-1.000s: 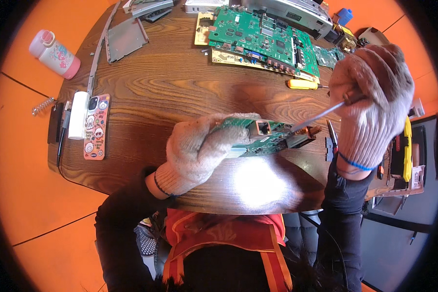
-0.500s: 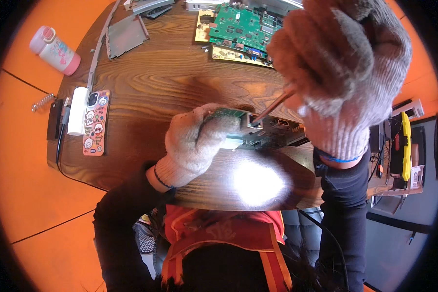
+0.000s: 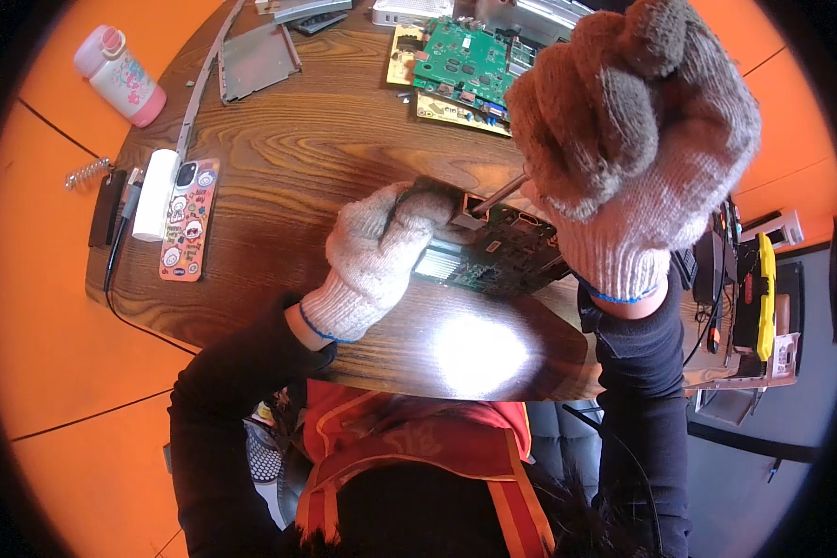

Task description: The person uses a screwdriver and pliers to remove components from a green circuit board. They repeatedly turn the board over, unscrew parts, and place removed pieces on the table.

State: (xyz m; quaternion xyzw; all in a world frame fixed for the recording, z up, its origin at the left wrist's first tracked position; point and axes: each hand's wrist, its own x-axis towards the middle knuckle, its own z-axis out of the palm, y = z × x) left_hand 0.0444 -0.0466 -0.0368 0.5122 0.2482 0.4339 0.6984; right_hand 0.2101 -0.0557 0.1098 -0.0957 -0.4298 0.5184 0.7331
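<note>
My left hand [image 3: 372, 246], in a greyish-white knit glove, grips the left end of a dark circuit board [image 3: 521, 249] just above the table. A silvery finned heat sink [image 3: 440, 264] shows on the board beside my fingers. My gloved right hand [image 3: 632, 121] is closed in a fist around a screwdriver [image 3: 504, 192], whose handle is hidden in the palm. Its metal shaft slants down to the left and meets a boxy metal port [image 3: 471, 213] on the board's upper edge. Whether the tip is inside the port or against its rim, I cannot tell.
More circuit boards [image 3: 460, 63] lie stacked at the back. A metal plate [image 3: 259, 67] is at the back left. A pink-white bottle [image 3: 121, 76], a white cylinder [image 3: 156, 195] and a patterned phone [image 3: 189, 221] stand or lie left. Right are cables and a yellow-edged item [image 3: 765, 296].
The board has tilted, so more of its component side shows. My right fist and the screwdriver have shifted slightly left, the shaft still at the port. The whole view has shifted a little.
</note>
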